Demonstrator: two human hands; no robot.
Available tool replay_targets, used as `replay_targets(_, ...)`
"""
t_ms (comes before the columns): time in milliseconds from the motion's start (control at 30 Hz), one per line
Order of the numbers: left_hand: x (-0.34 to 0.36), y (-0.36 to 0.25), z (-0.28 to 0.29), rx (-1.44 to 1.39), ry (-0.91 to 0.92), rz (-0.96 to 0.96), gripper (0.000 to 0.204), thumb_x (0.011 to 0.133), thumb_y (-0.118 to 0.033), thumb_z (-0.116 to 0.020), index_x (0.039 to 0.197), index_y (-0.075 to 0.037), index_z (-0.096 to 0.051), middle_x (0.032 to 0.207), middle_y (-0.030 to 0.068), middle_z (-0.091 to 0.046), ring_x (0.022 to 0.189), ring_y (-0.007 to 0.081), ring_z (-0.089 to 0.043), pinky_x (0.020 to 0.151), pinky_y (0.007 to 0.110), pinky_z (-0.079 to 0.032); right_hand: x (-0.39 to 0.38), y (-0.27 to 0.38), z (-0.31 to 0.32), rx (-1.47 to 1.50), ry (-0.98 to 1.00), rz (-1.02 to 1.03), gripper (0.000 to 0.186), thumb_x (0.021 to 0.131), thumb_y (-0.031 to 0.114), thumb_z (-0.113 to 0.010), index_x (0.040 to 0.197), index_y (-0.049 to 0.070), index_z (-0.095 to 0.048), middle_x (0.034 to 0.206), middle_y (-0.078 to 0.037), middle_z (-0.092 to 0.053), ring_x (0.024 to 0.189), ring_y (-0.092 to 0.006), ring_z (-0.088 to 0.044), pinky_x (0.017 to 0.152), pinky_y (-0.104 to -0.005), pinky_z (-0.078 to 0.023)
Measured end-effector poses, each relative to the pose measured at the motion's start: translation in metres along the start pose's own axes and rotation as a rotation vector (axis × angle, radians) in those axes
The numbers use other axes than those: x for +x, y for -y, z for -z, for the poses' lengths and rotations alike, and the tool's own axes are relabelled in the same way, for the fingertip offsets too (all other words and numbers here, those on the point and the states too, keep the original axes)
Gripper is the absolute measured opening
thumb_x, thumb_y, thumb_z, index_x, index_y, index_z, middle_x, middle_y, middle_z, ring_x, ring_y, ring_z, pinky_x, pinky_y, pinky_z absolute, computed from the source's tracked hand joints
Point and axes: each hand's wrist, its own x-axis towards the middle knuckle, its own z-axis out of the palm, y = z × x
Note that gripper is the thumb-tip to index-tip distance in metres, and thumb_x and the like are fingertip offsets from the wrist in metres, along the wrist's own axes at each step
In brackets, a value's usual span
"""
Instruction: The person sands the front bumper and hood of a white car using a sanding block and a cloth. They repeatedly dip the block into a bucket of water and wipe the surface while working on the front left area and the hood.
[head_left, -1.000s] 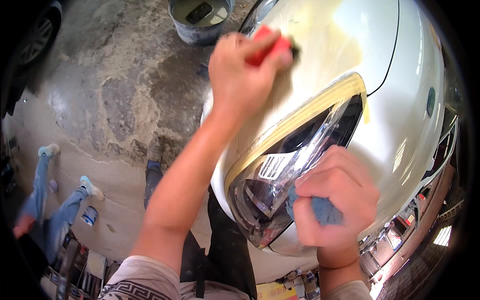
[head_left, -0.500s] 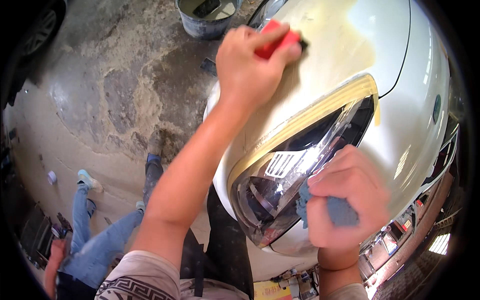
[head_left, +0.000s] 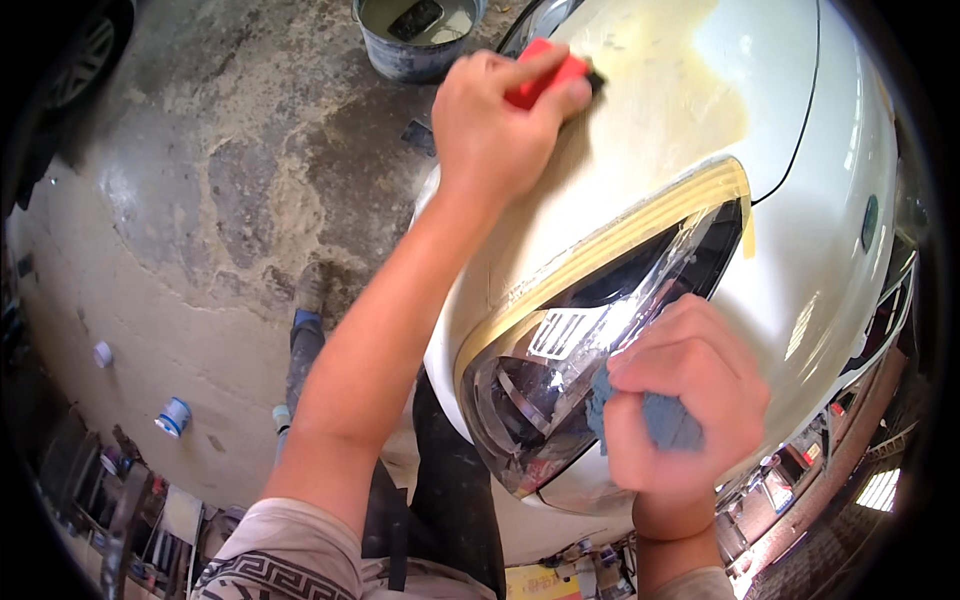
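While your left hand (head_left: pixel 490 140) pinches the red, dark-edged block (head_left: pixel 570 71) against the white, yellow-patched car panel (head_left: pixel 660 110), presumably for steady contact, your right hand (head_left: pixel 705 390) curls round a soft-looking blue-grey wad (head_left: pixel 672 425) by the clear, yellow-taped headlight (head_left: pixel 630 290), likely keeping it bunched.

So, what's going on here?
A person's left hand holds a red block against a yellowish patch on a white car. The right hand grips a blue-grey wad by the headlight; whether the wad touches it is unclear. Yellow tape lines one headlight edge, and a bucket stands nearby.
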Motion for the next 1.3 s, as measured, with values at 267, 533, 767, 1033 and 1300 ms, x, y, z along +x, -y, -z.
replay_targets(267, 0.060, 0.015, -0.012, -0.206, 0.018, 0.309, 0.043, 0.085, -0.040, -0.087, 0.122, -0.018, -0.081, 0.097, 0.0099, -0.079, 0.084, 0.0144, -0.068, 0.085, 0.031, -0.054, -0.002, -0.017, -0.012, -0.176, -0.142, 0.154, 0.033, 0.061, 0.000, -0.076, 0.093, 0.004, -0.070, 0.091, -0.013, -0.069, 0.079, -0.0305, -0.065, 0.071, -0.0375, -0.054)
replay_targets(533, 0.032, 0.160, 0.147, -0.349, -0.179, 0.452, 0.042, 0.091, -0.034, -0.083, 0.126, -0.010, -0.078, 0.117, 0.0088, -0.079, 0.102, 0.0106, -0.067, 0.097, 0.026, -0.049, -0.038, 0.026, -0.031, -0.687, 0.019, 0.012, 0.044, 0.070, 0.019, -0.089, 0.110, 0.011, -0.072, 0.131, -0.014, -0.064, 0.121, -0.0380, -0.059, 0.105, -0.0533, -0.046)
replay_targets(767, -0.090, 0.273, 0.369, -0.106, -0.143, 0.774, 0.041, 0.098, -0.023, -0.077, 0.133, -0.002, -0.072, 0.127, 0.0077, -0.076, 0.114, 0.0126, -0.066, 0.103, 0.025, -0.047, 0.042, 0.036, -0.074, -0.782, 0.453, 0.136, 0.041, 0.070, 0.020, -0.088, 0.105, 0.007, -0.070, 0.127, -0.013, -0.065, 0.129, -0.0313, -0.056, 0.111, -0.0521, -0.043)
replay_targets(1033, -0.185, 0.344, 0.542, -0.154, -0.223, 0.993, 0.047, 0.101, -0.024, -0.073, 0.139, 0.003, -0.067, 0.131, 0.0102, -0.072, 0.114, 0.0139, -0.065, 0.102, 0.026, -0.048, 0.135, -0.087, -0.113, -0.897, 0.680, 0.205, 0.024, 0.072, 0.021, -0.076, 0.089, 0.008, -0.064, 0.095, -0.011, -0.064, 0.098, -0.0318, -0.062, 0.094, -0.0454, -0.049)
replay_targets(1300, -0.153, 0.332, 0.582, -0.091, -0.132, 0.955, 0.045, 0.103, -0.024, -0.072, 0.141, 0.001, -0.066, 0.132, 0.0100, -0.072, 0.113, 0.0133, -0.064, 0.101, 0.027, -0.048, 0.208, -0.111, -0.045, -1.079, 0.123, 0.042, 0.019, 0.079, 0.014, -0.073, 0.097, 0.009, -0.068, 0.097, -0.012, -0.067, 0.100, -0.0339, -0.064, 0.088, -0.0475, -0.051)
